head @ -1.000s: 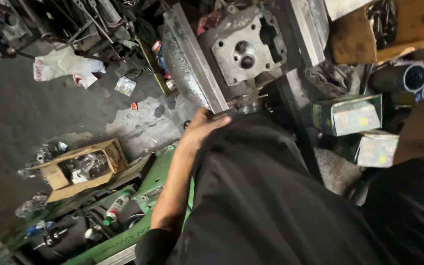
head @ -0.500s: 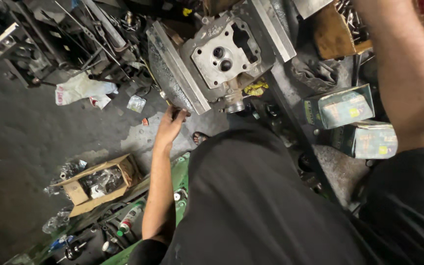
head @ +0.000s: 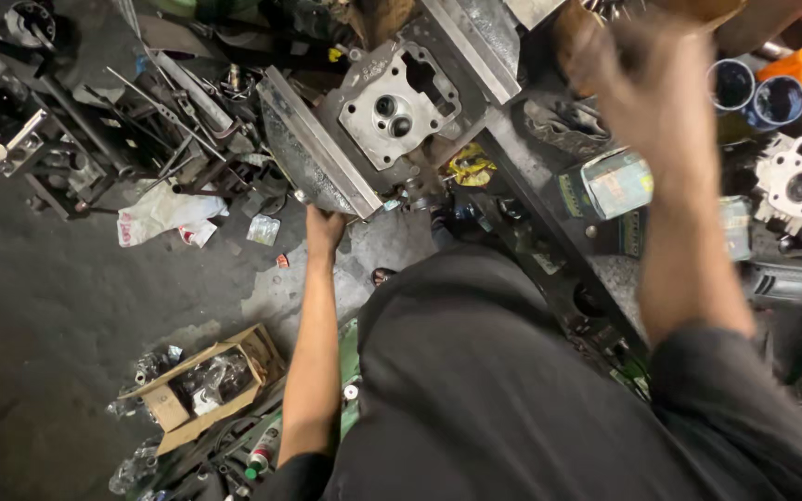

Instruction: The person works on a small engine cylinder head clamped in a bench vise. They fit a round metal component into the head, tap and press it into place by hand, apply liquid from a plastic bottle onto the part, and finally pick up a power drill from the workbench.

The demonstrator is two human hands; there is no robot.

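Now right hand (head: 642,83) raised, blurred.

the right hand (head: 647,70) is smeared by motion blur, so its grip cannot be told. the left hand (head: 324,227) has its fingertips hidden under the metal plate (head: 313,158).

**A:** What does the room look like?

**B:** It is a dim, crowded workshop seen from above. The floor (head: 58,297) is dark, stained concrete, with a paler worn patch near the middle.

**A:** What lies on it?

**B:** A crumpled white plastic bag (head: 161,213) and an open cardboard box (head: 206,385) of small parts. A tangle of metal rods and frames (head: 155,116) fills the upper left.

**A:** And on the right?

**B:** A cluttered bench (head: 549,250) of dark metal, with small cartons (head: 610,186), dark and orange cups (head: 777,88), and a grey power drill (head: 791,283).
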